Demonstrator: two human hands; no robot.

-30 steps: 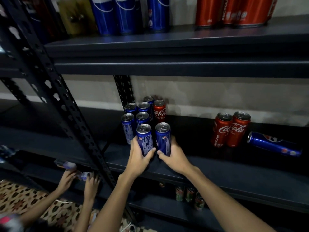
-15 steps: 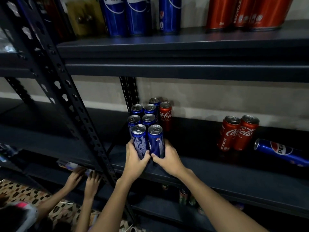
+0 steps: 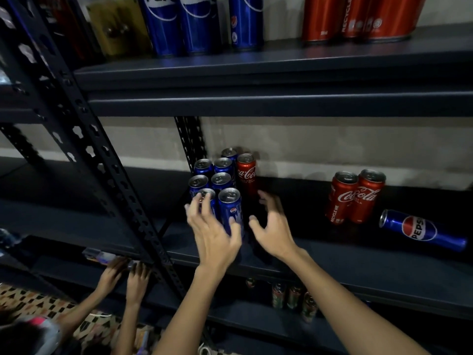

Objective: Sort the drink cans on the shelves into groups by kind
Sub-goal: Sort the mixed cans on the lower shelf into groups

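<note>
The dark metal rack [image 3: 107,160] fills the view, its perforated post slanting down across the left. The middle shelf [image 3: 332,254] carries the cans being sorted. Above it the top shelf [image 3: 256,62] bears tall blue Pepsi cans [image 3: 179,24] on the left and red cans [image 3: 358,19] on the right, each kind together.

On the middle shelf a cluster of blue cans [image 3: 217,180] stands upright in tight rows beside the rear post, with one red Coke can [image 3: 247,175] touching it at the back right. Well to the right two Coke cans [image 3: 355,198] stand side by side, touching, and just beyond them a Pepsi can [image 3: 422,230] lies on its side.

The left hand [image 3: 215,237] hovers at the front of the cluster, fingers spread and slack, its grip on nothing; whether it brushes the front can [image 3: 230,213] is hard to tell. The right hand [image 3: 273,231] is just beside that can, fingers spread wide, holding nothing.

On the bottom shelf [image 3: 230,311] a few dim cans [image 3: 294,297] stand. At lower left another person's hands [image 3: 125,278] rest on a small packet [image 3: 98,255].
</note>
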